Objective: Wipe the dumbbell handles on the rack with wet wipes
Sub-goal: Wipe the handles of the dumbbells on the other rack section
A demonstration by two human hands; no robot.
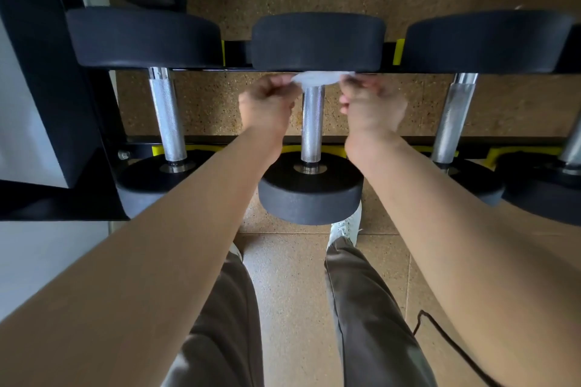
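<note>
Nearest the lens, two bare forearms are seen reaching forward, the left forearm (pixel 141 261) from the lower left corner and the right forearm (pixel 471 245) from the lower right. Between them, olive trousers (pixel 371 308) and a white shoe (pixel 344 229) are seen above the speckled floor (pixel 292 292).

At far left, the black rack (pixel 47 72) is seen, with its yellow pads (pixel 398 52) showing between the dumbbell heads. The left dumbbell (pixel 143 38) is laid across the rails, its knurled steel bar untouched. Just right of it, the left grip (pixel 267 104) is held beside the middle dumbbell handle (pixel 312 126), fingers curled, and one end of the wet wipe (pixel 320 77) is pinched in it. The wipe is stretched across the far end of that handle, directly under the far head of the middle dumbbell (pixel 317 41), and is draped over the bar there. Its other end is pinched by the right grip (pixel 372 107), likewise curled and held just right of the handle. Both hands are slightly blurred, so single fingers cannot be made out.

Farther right, the right dumbbell (pixel 487 41) is rested on the rack, well apart from the hands, and part of a fourth dumbbell (pixel 547 192) is cut off by the right edge. A black cable (pixel 456 345) is laid on the floor at lower right.
</note>
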